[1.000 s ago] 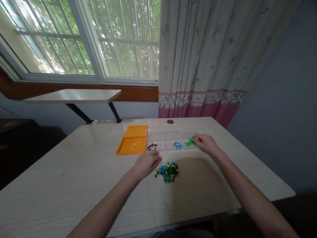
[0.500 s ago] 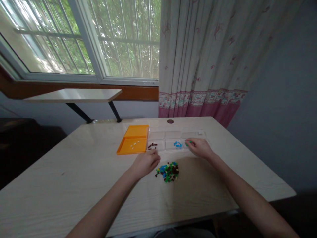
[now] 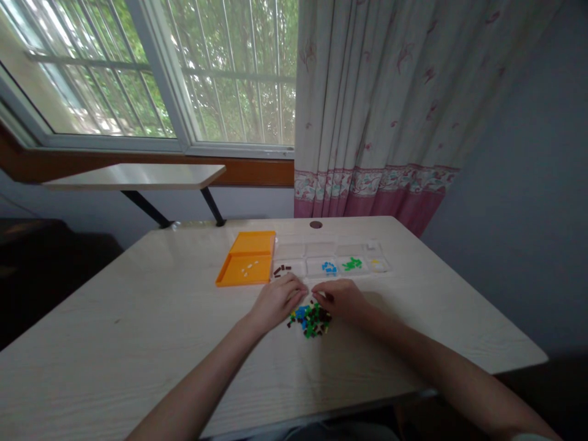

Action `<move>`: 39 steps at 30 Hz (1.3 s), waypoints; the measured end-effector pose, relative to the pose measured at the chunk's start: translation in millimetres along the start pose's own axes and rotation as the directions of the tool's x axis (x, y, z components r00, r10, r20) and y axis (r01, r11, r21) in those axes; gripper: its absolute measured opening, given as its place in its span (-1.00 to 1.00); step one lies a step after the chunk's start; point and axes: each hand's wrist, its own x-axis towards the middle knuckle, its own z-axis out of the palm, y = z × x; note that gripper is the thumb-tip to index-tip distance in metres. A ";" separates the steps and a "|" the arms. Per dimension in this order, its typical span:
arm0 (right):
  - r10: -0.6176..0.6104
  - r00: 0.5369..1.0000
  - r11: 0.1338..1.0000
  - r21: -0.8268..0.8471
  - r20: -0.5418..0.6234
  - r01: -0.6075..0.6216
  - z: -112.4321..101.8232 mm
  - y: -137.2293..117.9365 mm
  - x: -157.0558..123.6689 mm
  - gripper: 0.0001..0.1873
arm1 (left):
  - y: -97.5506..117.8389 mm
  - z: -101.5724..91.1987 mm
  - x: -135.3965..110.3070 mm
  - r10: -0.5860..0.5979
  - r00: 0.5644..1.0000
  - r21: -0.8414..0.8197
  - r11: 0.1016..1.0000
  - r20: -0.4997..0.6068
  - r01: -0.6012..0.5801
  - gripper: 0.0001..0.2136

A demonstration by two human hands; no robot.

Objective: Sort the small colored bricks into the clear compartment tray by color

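- The person's left hand [image 3: 278, 300] and right hand [image 3: 344, 299] are facing each other at the far side of a mixed pile [image 3: 315, 321], their fingertips near but apart.
- The left fingers are curling closely together; the right thumb and forefinger are bending toward each other. Whether either hand is gripping a piece, one cannot tell.
- The pile of small brown, green, blue and pale pieces is lying on the bench [image 3: 160, 343], just on the person's side of the fingertips.
- Beyond the fingers, a clear tray [image 3: 294, 250] is holding brown pieces [image 3: 277, 273] past the left knuckles, blue pieces [image 3: 327, 267] past the right fingertips, and green pieces [image 3: 352, 264] and yellow pieces [image 3: 375, 262] farther right, in separate compartments.
- Left of the left fingers, an orange case [image 3: 252, 244] is lying open, bearing whitish pieces [image 3: 250, 266].
- The step in hand is seemingly centring on handling single pieces at the pile.
- The next move is probably calling for a light, precise pinch, leaving neighbouring pieces undisturbed.
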 end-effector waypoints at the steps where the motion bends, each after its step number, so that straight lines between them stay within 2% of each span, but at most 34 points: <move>1: 0.004 1.000 1.000 0.005 -0.004 -0.004 0.3 -1.6 0.2 -0.84 | 1.4 0.9 0.1 0.012 1.000 -0.016 1.000 -0.015 -0.013 -0.81; 20: -0.037 0.997 0.998 0.046 -0.067 0.041 1.6 -5.2 -0.2 -0.84 | 9.0 1.7 -1.7 0.053 0.998 -0.003 0.999 -0.033 -0.053 -0.81; 30: -0.039 0.998 0.998 0.051 -0.046 0.042 1.0 -4.3 -1.4 -0.82 | 9.7 1.3 -2.6 0.074 0.996 -0.111 0.991 -0.054 -0.080 -0.86; 39: -0.113 0.994 0.993 0.019 -0.001 0.113 1.0 0.9 -0.9 -0.75 | 6.6 0.0 -3.1 0.093 0.994 -0.092 0.991 -0.063 -0.098 -0.84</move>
